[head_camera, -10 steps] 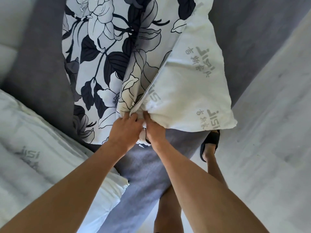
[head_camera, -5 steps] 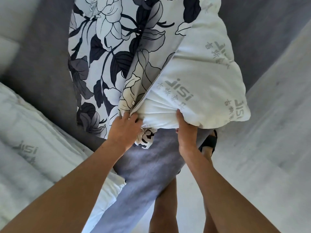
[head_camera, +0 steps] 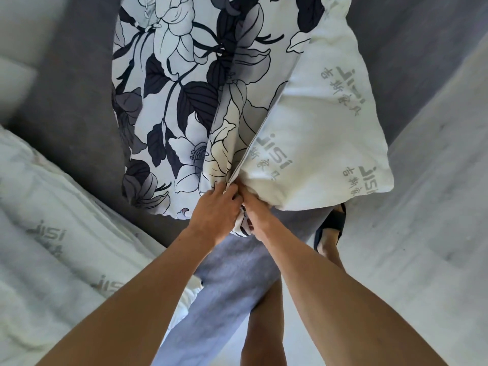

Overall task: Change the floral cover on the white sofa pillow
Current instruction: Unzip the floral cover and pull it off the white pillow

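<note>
Both hands meet at the near corner of the pillow. Left hand has its fingers curled around the edge of the floral cover. Right hand pinches bunched cover fabric just below the white pillow; its fingertips are hidden in the folds. The top of the pillow and cover is cut off at 12 o'clock. Their long axis runs from the hands toward 12 o'clock, with the bare corner of the pillow at 3 o'clock. Under them lies a grey sofa. A second white pillow rests at 8 o'clock, and pale floor at 3 o'clock.
</note>
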